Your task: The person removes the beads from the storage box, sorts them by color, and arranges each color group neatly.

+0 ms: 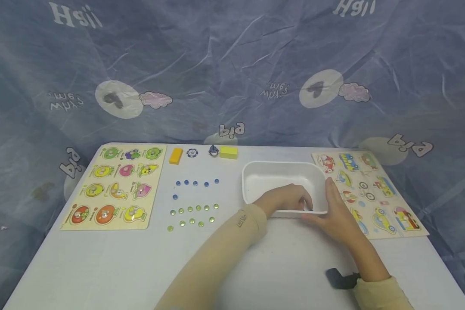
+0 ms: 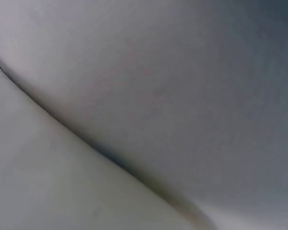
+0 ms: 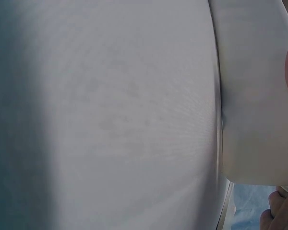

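A white plastic tray [image 1: 280, 168] with raised walls stands right of the table's middle. My left hand [image 1: 288, 199] reaches over its front rim, with bent fingers pointing down into the front right corner. Small dark bits show at those fingertips; I cannot tell whether the fingers pinch one. Around the tray's front right corner, my right hand [image 1: 339, 217] grips, thumb at the front wall and fingers along the right side. The right wrist view shows the tray's outer wall [image 3: 257, 105] close up, with part of a hand at the right edge. Only sleeve and tabletop appear in the left wrist view.
Left of the tray lie rows of blue beads [image 1: 195, 183] and green beads [image 1: 198, 208]. Behind them are an orange block [image 1: 176, 156], a patterned disc [image 1: 192, 153], a small dark figure [image 1: 213, 150] and a yellow block [image 1: 228, 152]. Picture boards flank both sides: fruit [image 1: 110, 181], vehicles [image 1: 366, 206].
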Motion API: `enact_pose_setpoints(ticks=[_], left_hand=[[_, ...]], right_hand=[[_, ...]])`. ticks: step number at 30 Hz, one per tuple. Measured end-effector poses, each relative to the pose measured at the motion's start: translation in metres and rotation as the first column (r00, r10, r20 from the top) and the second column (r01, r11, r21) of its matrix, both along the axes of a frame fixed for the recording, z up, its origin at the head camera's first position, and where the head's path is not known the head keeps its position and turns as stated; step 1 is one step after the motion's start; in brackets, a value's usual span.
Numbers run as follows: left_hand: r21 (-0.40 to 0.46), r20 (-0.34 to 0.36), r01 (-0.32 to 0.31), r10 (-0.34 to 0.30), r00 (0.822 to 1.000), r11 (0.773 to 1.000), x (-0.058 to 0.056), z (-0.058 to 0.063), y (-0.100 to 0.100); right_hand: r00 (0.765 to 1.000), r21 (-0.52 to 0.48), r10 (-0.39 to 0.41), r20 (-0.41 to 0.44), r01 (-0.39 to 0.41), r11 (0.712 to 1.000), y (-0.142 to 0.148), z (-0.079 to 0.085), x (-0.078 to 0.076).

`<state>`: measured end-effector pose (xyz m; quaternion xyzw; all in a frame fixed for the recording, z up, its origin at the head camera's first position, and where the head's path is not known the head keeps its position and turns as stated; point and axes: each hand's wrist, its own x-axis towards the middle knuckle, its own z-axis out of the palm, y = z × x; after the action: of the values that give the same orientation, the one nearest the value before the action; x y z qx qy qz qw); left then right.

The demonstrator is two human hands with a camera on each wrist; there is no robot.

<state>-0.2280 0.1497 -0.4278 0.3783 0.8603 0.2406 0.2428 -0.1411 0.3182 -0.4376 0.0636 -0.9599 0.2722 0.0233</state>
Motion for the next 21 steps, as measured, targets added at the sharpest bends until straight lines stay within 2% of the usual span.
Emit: enact_pose_setpoints(ticks=[5, 10, 15, 21], left_hand=[[-0.007, 0.026, -0.042, 0.042, 0.999, 0.999, -0.001, 0.002, -0.002], [-0.01, 0.02, -0.062, 0.062, 0.998, 0.998, -0.001, 0.002, -0.003], [-0.011, -0.03, -0.056, 0.055, 0.998, 0.998, 0.0, 0.004, -0.004], [0.035, -0.097, -0.037, 0.04, 0.994, 0.999, 0.001, 0.018, -0.009]], right_hand=[[1.0, 0.006, -0.01, 0.008, 0.01, 1.0, 0.0, 0.0, -0.001], [1.0, 0.011, -0.013, 0.01, 0.013, 1.0, -0.001, 0.0, -0.001], [1.0, 0.015, -0.013, 0.014, 0.012, 1.0, -0.002, 0.001, 0.0], [1.0, 0.018, -0.01, 0.017, 0.01, 1.0, -0.001, 0.002, 0.0]])
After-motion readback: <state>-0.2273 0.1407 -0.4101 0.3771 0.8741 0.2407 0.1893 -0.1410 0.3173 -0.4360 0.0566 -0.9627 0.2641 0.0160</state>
